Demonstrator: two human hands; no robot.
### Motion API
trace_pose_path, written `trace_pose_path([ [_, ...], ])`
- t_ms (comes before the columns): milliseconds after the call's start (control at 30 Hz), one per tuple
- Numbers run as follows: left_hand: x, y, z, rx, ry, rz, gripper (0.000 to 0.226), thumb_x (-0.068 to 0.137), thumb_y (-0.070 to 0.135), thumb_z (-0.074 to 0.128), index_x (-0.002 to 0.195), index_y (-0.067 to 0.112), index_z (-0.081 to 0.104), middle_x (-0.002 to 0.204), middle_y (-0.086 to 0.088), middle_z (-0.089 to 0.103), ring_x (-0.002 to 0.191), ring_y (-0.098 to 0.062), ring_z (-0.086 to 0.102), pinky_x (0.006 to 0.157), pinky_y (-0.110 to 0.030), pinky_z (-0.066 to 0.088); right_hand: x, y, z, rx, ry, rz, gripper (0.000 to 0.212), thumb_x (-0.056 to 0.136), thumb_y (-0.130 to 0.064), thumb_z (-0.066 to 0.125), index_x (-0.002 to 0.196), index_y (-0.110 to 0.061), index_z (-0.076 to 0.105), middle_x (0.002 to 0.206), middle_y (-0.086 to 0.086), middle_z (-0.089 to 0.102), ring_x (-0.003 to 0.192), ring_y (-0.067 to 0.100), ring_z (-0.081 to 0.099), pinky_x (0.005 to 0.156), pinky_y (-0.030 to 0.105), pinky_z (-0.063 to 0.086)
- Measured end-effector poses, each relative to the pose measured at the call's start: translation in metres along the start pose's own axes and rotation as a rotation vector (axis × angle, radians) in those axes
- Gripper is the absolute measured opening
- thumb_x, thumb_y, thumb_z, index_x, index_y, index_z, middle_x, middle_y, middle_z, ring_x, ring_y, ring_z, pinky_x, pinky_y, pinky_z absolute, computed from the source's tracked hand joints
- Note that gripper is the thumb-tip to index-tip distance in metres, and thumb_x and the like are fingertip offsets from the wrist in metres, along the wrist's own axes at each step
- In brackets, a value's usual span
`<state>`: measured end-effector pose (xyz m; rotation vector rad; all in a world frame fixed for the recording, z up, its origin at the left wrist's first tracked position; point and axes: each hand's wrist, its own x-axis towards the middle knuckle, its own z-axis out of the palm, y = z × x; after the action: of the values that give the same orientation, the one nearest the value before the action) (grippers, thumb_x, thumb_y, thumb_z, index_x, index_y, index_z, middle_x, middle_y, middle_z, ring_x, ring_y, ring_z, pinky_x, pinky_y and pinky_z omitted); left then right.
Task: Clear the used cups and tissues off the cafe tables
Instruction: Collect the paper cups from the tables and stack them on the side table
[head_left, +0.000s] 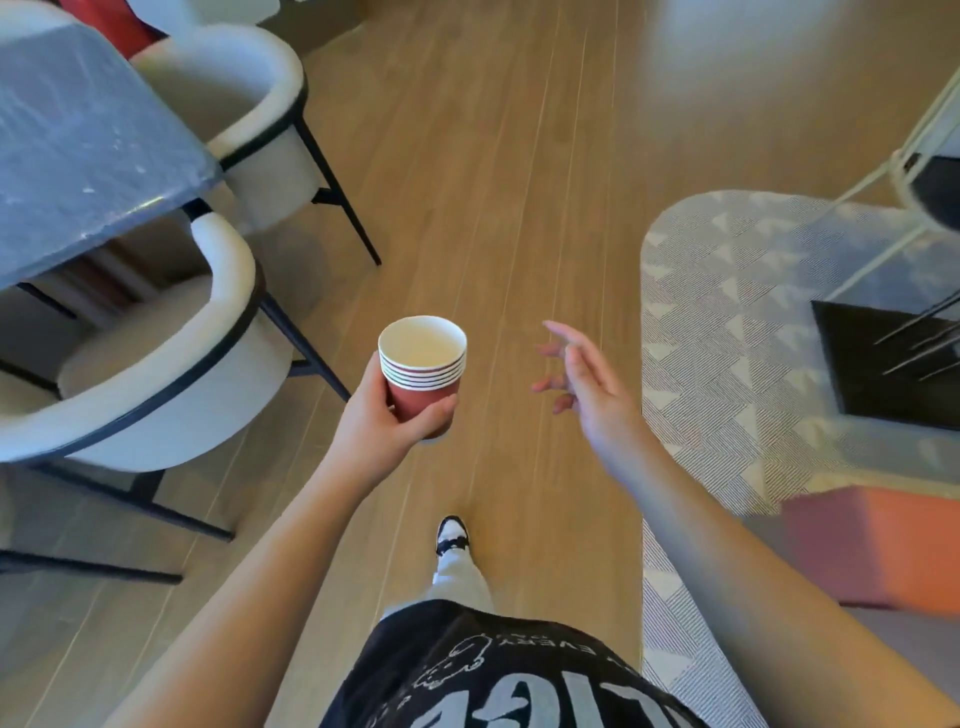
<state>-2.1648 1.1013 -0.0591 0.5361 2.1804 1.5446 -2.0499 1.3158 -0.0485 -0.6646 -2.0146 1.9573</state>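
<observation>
My left hand (382, 421) grips nested red paper cups (423, 371), smooth white inside, centre frame. Right hand (582, 382) loose, holding nothing. Grey stone-like tabletop (78, 156) at 10 o'clock, padded white chairs (156, 374) beside; patterned rug (727, 338) at 3.

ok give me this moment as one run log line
left hand: grips stack of red paper cups | right hand: open, holds nothing | location: wooden floor aisle between grey table and patterned rug

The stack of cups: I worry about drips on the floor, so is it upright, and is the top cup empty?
Upright and empty. The stack of cups sits mouth-up in the left hand, and the top cup's white inside shows no liquid.
</observation>
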Motion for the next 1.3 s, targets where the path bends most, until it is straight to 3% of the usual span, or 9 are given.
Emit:
trace_pose_path([
  [133,0.081,0.015,-0.022,0.011,-0.010,0.028,0.069,0.079,0.040,0.087,0.128,0.054,0.042,0.113,0.048,0.058,0.108,0.022,0.056,0.078,0.003,0.043,0.080,-0.019,0.023,-0.018,-0.009,-0.016,0.030,0.110,-0.031,0.033,0.124,-0.045,0.057,0.124,0.001,0.062,0.082,0.010,0.069,0.065,0.024,0.046],
  [267,0.158,0.029,-0.040,0.035,-0.026,0.064,0.073,0.080,0.033,0.087,0.137,0.040,0.043,0.115,0.039,0.062,0.108,0.023,0.055,0.079,0.004,0.041,0.148,-0.039,0.044,-0.033,-0.017,-0.021,0.029,0.107,-0.036,0.035,0.124,-0.045,0.056,0.121,-0.003,0.063,0.081,0.010,0.070,0.061,0.019,0.048],
  [467,0.251,0.043,-0.039,0.062,-0.056,0.093,0.076,0.081,0.032,0.086,0.143,0.034,0.043,0.126,0.027,0.060,0.112,0.019,0.056,0.083,0.002,0.042,0.235,-0.051,0.030,0.004,0.031,0.004,0.030,0.110,-0.029,0.034,0.123,-0.043,0.056,0.121,-0.002,0.062,0.082,0.011,0.070,0.063,0.023,0.047],
  [700,0.371,0.051,-0.025,0.053,-0.058,0.044,0.075,0.080,0.036,0.086,0.141,0.040,0.042,0.121,0.036,0.062,0.114,0.015,0.058,0.083,-0.001,0.045,0.361,-0.051,0.000,0.053,0.040,0.030,0.030,0.109,-0.031,0.034,0.123,-0.043,0.059,0.121,0.000,0.062,0.081,0.011,0.069,0.061,0.023,0.047],
  [800,0.430,0.060,-0.012,0.036,-0.046,0.026,0.077,0.079,0.038,0.086,0.143,0.039,0.042,0.126,0.028,0.062,0.115,0.014,0.058,0.084,-0.001,0.046,0.421,-0.061,-0.014,0.045,0.020,0.047,0.030,0.109,-0.033,0.036,0.120,-0.047,0.060,0.120,-0.004,0.063,0.082,0.012,0.069,0.061,0.022,0.047],
  [967,0.518,0.097,-0.001,0.042,0.001,0.025,0.073,0.068,0.061,0.082,0.131,0.056,0.043,0.122,0.039,0.061,0.115,0.013,0.058,0.083,-0.001,0.045,0.518,-0.090,-0.039,0.047,-0.038,0.014,0.035,0.108,-0.036,0.037,0.111,-0.061,0.062,0.119,-0.009,0.064,0.084,0.011,0.070,0.064,0.026,0.047],
  [1300,0.675,0.119,-0.007,-0.023,0.067,-0.004,0.077,0.073,0.047,0.086,0.138,0.040,0.045,0.116,0.039,0.063,0.111,0.014,0.060,0.081,-0.002,0.047,0.683,-0.122,-0.047,0.031,-0.130,0.002,0.029,0.109,-0.031,0.035,0.122,-0.046,0.056,0.122,-0.004,0.063,0.083,0.009,0.069,0.062,0.022,0.046],
])
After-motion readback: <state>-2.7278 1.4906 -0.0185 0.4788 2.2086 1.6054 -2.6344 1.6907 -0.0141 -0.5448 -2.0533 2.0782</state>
